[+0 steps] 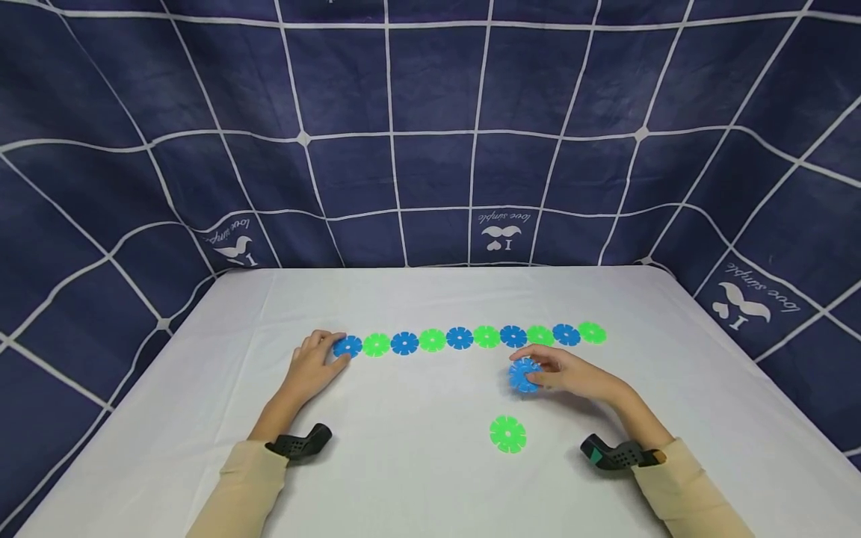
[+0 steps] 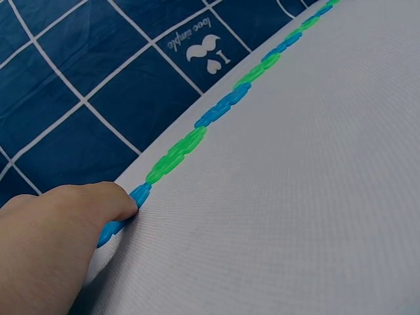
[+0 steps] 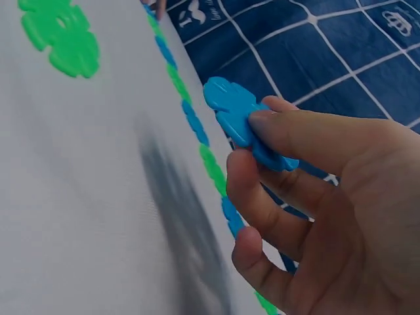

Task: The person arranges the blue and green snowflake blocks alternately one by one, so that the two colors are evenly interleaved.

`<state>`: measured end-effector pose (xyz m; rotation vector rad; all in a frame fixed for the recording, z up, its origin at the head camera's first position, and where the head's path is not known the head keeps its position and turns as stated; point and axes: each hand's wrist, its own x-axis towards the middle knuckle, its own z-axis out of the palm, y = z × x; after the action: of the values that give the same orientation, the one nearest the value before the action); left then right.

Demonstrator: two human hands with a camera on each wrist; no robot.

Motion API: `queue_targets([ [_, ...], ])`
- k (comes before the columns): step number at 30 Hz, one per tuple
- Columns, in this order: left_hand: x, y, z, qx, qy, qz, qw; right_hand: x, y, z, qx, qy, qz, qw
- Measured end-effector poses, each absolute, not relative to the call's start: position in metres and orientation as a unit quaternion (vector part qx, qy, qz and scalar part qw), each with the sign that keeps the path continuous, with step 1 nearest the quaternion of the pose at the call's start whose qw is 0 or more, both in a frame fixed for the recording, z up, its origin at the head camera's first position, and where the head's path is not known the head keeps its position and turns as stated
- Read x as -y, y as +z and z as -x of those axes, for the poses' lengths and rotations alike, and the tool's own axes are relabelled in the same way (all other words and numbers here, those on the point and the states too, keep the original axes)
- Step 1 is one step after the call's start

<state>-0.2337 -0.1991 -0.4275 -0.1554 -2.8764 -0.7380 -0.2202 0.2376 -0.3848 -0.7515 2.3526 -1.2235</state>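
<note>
A row of flat notched plastic discs, blue and green by turns, runs across the white table. At its left end my left hand (image 1: pixel 309 370) holds the blue disc (image 1: pixel 348 347) between thumb and fingers, flat on the table. Beside it lies a green disc (image 1: pixel 376 345). Above the table, just in front of the row's right part, my right hand (image 1: pixel 572 373) pinches another blue disc (image 3: pixel 231 111), tilted, with the thumb on its face. The row's right end is a green disc (image 1: pixel 593 333). A loose green disc (image 1: pixel 507 434) lies nearer to me.
The white cloth-covered table (image 1: pixel 403 463) reaches back to a dark blue curtain (image 1: pixel 430 172) with white grid lines, which also hangs along both sides. A black wrist strap (image 1: pixel 300 442) is on the left arm, and another strap (image 1: pixel 622 453) on the right.
</note>
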Motion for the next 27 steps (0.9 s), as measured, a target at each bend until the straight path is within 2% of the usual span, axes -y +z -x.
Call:
queue_targets([
  [7,0.199,-0.426,0.233,0.965,-0.244,0.051,0.081,-0.256,-0.373,0.225,-0.826,-0.497,0.207,0.17],
  [14,0.199,-0.427,0.233,0.966,-0.243,0.05,0.078,-0.282,-0.378,0.231,-0.833,-0.508,0.186,0.112],
  [27,0.2,-0.427,0.234,0.964,-0.246,0.052,0.082,-0.315,-0.406,0.24,-0.852,-0.507,0.059,-0.113],
])
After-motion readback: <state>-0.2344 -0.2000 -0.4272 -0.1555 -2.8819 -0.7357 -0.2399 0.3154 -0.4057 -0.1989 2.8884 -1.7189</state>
